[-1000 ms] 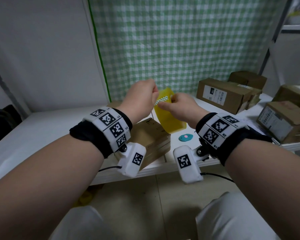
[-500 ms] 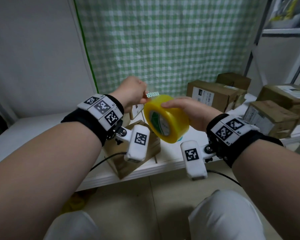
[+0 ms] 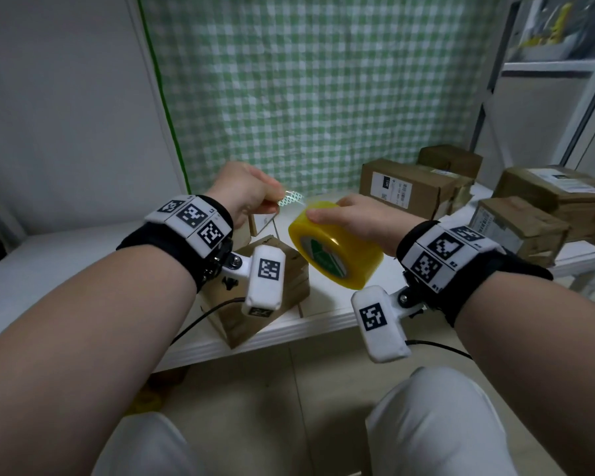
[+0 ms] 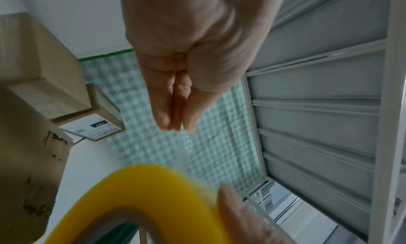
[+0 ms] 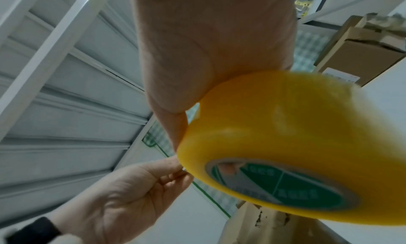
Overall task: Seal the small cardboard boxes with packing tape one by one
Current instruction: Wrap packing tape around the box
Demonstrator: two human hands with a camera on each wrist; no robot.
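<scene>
My right hand grips a yellow roll of packing tape in the air above the shelf; the roll fills the right wrist view. My left hand pinches the clear free end of the tape, pulled a short way to the left of the roll. In the left wrist view the pinching fingers point at the roll below. A small cardboard box stands on the white shelf under my left wrist, partly hidden by the wrist camera.
Several brown cardboard boxes with labels sit at the back right, such as a long one and a crumpled one. A green checked cloth hangs behind. A white shelf frame stands at the right. My knees are below the shelf edge.
The roll turned from edge-on to showing its green core face and moved right and down. My left hand drew the tape end away from it to the left.
</scene>
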